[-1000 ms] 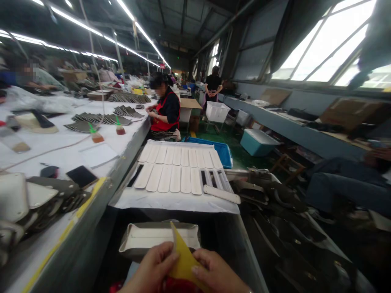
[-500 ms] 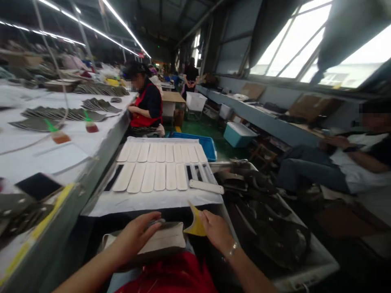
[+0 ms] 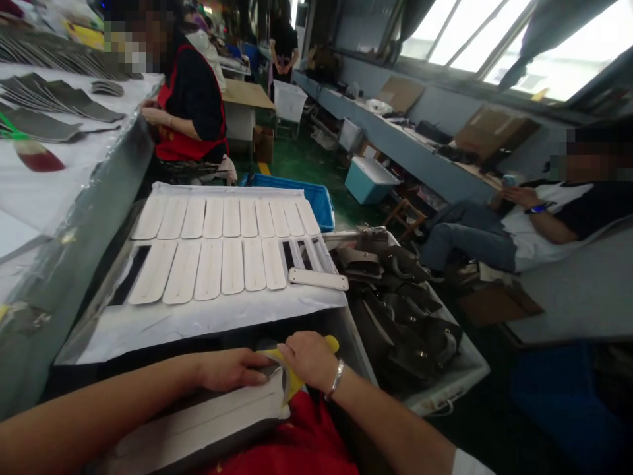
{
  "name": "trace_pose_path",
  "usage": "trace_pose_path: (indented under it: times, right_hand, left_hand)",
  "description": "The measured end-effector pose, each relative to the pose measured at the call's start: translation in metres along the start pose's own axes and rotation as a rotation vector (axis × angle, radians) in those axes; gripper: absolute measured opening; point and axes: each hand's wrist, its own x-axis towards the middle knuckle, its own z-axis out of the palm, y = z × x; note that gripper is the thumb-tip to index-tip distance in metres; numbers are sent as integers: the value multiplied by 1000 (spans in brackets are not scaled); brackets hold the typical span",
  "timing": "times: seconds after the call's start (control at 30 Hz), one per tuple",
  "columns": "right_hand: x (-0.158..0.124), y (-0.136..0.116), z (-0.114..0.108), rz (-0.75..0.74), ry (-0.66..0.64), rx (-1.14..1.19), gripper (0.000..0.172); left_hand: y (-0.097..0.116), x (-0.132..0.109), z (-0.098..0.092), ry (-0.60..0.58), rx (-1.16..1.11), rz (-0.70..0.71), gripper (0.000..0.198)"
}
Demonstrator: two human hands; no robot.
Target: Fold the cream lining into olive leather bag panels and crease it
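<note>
A long cream-faced piece with grey sides [image 3: 208, 422] lies across my lap. My left hand [image 3: 235, 369] rests on its upper edge near the right end, fingers together and pressed on it. My right hand [image 3: 309, 359] is wrapped round a yellow piece [image 3: 295, 382], which touches that same end; the yellow tip sticks out beyond the fingers. Ahead, two rows of cream strips [image 3: 209, 267] lie on a white cloth [image 3: 198, 324]. One strip with small holes [image 3: 318, 279] sits crosswise at the right of the front row.
A bin of dark grey pieces [image 3: 395, 310] stands to the right. At left is a long table [image 3: 113, 158] with stacked grey pieces and a red-filled bottle [image 3: 39, 156]. A person in a red apron [image 3: 190, 105] works there; another person [image 3: 534, 218] sits at right.
My view has turned down and to the right. The yellow piece has come to the cream-faced piece's end, and my left hand has settled on that piece's edge.
</note>
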Motion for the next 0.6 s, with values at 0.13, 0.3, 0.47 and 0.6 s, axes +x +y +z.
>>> trace_pose_path:
  times: [0.13, 0.3, 0.47, 0.6]
  right_hand:
    - [14, -2, 4, -40, 56, -19, 45]
    - [24, -1, 12, -188, 101, -6, 46]
    - [34, -6, 9, -296, 25, -86, 47]
    - [41, -9, 9, -379, -30, -110, 46]
  left_hand:
    - [-14, 11, -7, -103, -315, 4, 45]
    - [-26, 17, -14, -228, -487, 47, 49]
    - [-44, 17, -15, -214, -402, 10, 38]
    - [-61, 15, -12, -217, -382, 14, 54]
